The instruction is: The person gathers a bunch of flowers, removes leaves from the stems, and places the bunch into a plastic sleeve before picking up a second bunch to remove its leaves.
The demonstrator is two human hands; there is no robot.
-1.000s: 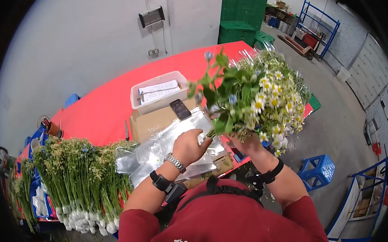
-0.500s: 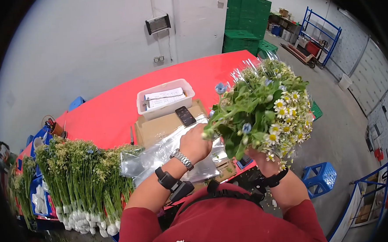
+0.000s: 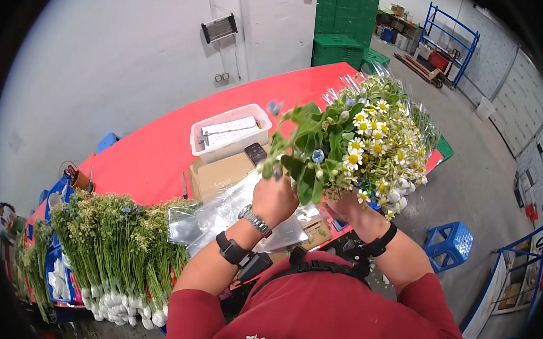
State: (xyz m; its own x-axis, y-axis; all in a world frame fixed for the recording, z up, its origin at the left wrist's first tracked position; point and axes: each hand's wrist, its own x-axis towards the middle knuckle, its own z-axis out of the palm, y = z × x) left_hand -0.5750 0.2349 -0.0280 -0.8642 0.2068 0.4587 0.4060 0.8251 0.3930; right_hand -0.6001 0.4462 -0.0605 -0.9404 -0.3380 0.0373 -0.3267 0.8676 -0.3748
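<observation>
My left hand, wearing a metal watch, is closed at the lower left of leafy stems with small blue flowers. Foliage partly covers its fingers. My right hand is wrapped around the lower part of a bunch of white daisy-like flowers with yellow centres; its fingertips are hidden beneath the blooms. Leafy stems and daisies overlap in front of me. Under my left forearm lie clear plastic sleeves.
A white plastic bin with papers stands on the red table, near cardboard and a phone. Bunches with white-wrapped ends line the left. More plastic-wrapped flowers lie beyond my right hand. A blue stool stands right.
The leafy stems and daisies have shifted left and turned, showing more daisies towards me. My right hand has moved slightly left and up. White-wrapped ends now show behind the daisies.
</observation>
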